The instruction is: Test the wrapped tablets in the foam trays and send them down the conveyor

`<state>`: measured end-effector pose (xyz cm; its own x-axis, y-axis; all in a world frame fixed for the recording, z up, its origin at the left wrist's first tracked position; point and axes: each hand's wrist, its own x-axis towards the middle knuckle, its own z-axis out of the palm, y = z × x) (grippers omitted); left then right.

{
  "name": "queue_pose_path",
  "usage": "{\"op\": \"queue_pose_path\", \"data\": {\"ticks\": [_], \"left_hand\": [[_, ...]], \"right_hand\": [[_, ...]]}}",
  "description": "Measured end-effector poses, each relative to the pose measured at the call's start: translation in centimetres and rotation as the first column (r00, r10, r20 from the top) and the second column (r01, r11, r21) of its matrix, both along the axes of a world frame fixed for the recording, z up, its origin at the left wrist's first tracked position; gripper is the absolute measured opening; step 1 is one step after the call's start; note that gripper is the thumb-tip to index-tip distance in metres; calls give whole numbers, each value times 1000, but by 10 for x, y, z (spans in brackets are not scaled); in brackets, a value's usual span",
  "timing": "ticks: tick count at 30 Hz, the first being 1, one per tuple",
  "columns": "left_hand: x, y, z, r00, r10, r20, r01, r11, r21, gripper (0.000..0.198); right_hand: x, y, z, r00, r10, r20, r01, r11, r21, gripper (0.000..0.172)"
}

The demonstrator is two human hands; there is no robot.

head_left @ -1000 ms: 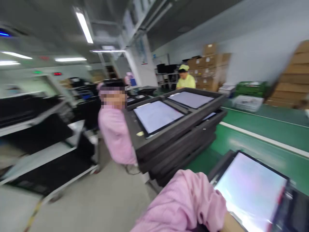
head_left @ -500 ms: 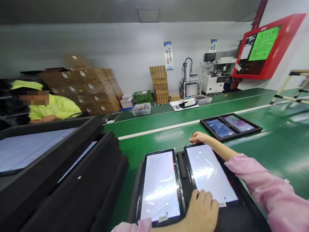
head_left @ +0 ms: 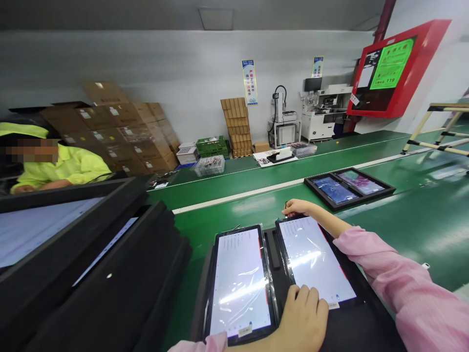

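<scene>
- Clock read from the right tablet (head_left: 317, 266), 12 straight ahead.
- 9 o'clock: stack of trays (head_left: 120, 288), tall, walling off that side; 10 o'clock: co-worker in yellow (head_left: 78, 164), with cartons (head_left: 113, 129) behind.
- 1 o'clock: second tray (head_left: 366, 199) holding two lit screens; farther off, red cabinet (head_left: 434, 58).
- Obstruction: left hand (head_left: 302, 313) hides the right tablet's lower-left corner.
- Materials: work surface (head_left: 227, 208) smooth, green, glossy; trays matt black, foam-like, rectangular. Both tablets flat, black-bordered, white screens under creased clear film with glare; cartons brown, box-shaped.
- Right tablet lies in the near tray (head_left: 361, 330); left tablet (head_left: 240, 283) just beside, between 8 and 9 o'clock.
- Right hand (head_left: 298, 208) at 11 o'clock, by the far edge, fingertips pinching a small dark piece (head_left: 286, 206), too small to identify.
- Left hand at 7 o'clock, knuckles up, fingers bent and together; cannot tell whether it grips anything.
</scene>
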<state>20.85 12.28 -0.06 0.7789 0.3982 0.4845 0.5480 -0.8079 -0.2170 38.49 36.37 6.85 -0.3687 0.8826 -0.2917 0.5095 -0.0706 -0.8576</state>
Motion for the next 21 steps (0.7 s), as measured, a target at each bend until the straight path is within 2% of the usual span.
{"op": "queue_pose_path", "data": {"ticks": [6,9,13,17,19,21], "left_hand": [[1,0,5,1000,1,-10,-1,1000,-22,18],[1,0,8,1000,3,-1,-3,1000,-27,18],[0,-1,21,999,-35,7,35,999,-34,17],[-2,-3,33,999,-31,-38,28,995,-93,35],[-2,-3,34,996,-44,-80,33,990,-135,44],[-2,-2,30,997,-20,-78,9,991,-136,44]], "right_hand": [[0,7,-5,998,47,38,-46,999,-22,47],[4,9,-6,995,77,57,-75,997,-30,54],[9,10,-7,989,127,69,-125,992,-28,66],[7,6,-8,981,168,97,-163,985,-51,69],[6,5,-6,977,168,127,-162,985,-58,68],[12,4,0,977,138,166,-134,990,-35,65]]}}
